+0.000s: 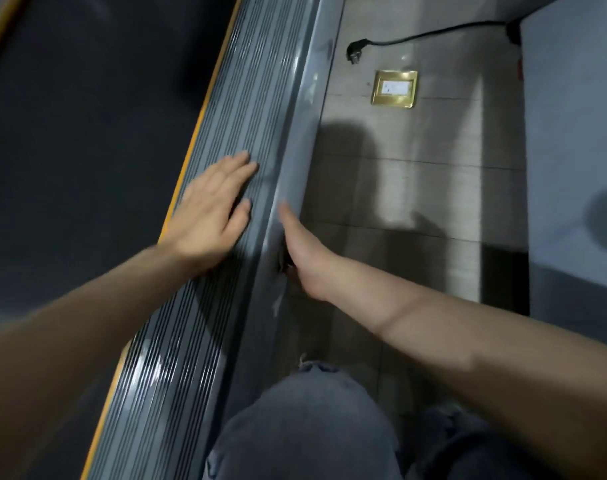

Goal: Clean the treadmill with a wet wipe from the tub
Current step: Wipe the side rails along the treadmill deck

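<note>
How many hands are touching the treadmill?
2. The left hand lies flat, fingers straight, on the ribbed side rail. The right hand presses against the smooth grey outer edge beside it; its fingers are mostly hidden, so any wipe there cannot be seen.

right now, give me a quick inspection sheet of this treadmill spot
surface: ribbed side rail of the treadmill, yellow stripe along its belt edge, dark belt beside it
job's things: wet wipe and tub, nothing seen
clutter: nothing seen
hands: left hand flat on the rail, fingers straight; right hand against the rail's outer side, its fingers hidden
cables: black cord with plug loose on the floor, unplugged
surroundings: tiled floor, brass floor socket, the person's jeans-clad knee
</note>
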